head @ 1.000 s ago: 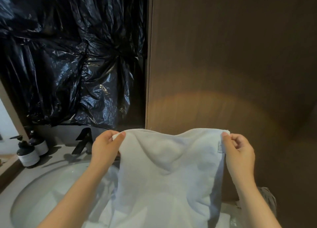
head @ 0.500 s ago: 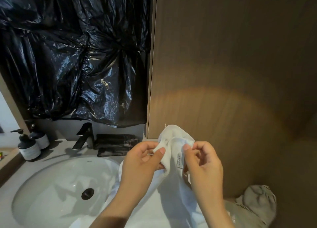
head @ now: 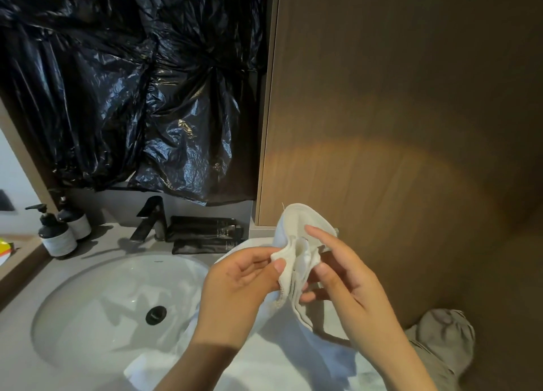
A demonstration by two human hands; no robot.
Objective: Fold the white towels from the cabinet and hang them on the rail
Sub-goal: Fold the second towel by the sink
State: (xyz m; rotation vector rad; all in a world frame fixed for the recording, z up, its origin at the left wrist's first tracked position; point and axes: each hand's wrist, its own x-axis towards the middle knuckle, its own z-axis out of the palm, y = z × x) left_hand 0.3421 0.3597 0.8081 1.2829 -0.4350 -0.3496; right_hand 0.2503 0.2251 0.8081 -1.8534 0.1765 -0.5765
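Two grips, left hand (head: 235, 285) and right hand (head: 352, 287), pinch the white terry towel (head: 296, 223) by its corners; lettering on black tubes (head: 202, 224) illegible.

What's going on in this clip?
A person is folding a white towel over a bathroom sink. The left hand pinches one corner between thumb and fingers. The right hand holds the stacked edges right beside it, so the corners meet in front of the wooden cabinet panel. The rest of the towel hangs down toward the counter. No rail is in view, and this towel is not hung yet.
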